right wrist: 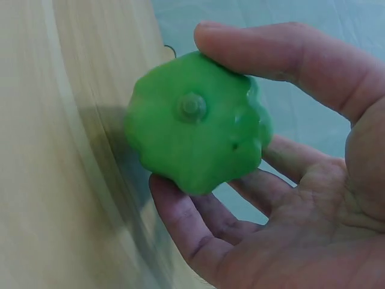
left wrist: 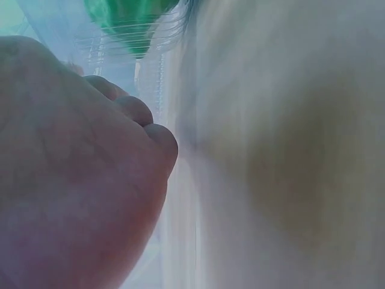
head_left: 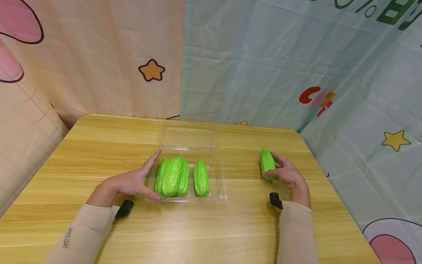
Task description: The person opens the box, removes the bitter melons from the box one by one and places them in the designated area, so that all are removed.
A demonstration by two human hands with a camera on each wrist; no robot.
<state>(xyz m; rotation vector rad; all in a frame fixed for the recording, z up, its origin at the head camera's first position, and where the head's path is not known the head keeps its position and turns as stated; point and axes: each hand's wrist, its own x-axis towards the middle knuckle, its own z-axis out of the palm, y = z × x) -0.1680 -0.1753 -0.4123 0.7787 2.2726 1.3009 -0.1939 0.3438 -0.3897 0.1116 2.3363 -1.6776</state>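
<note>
In the head view a clear plastic clamshell box (head_left: 217, 189) lies on the table with its lid (head_left: 189, 137) folded back. Several green ridged bitter melons (head_left: 172, 176) are bunched at the left of the box, one on top of others. A single bitter melon (head_left: 201, 178) lies apart on the right side. My left hand (head_left: 133, 181) rests along the box's left side, thumb and fingers spread. Off to the right, my right hand (head_left: 288, 172) holds another bitter melon (right wrist: 198, 126) between thumb and fingers; its stem end faces the right wrist camera.
The wooden table (head_left: 230, 231) has a back edge close to a hanging cloth (head_left: 237, 73) with printed figures. Another cloth panel (head_left: 372, 176) hangs beyond the table's right edge. Black wrist straps or mounts (head_left: 124, 209) show at both cuffs.
</note>
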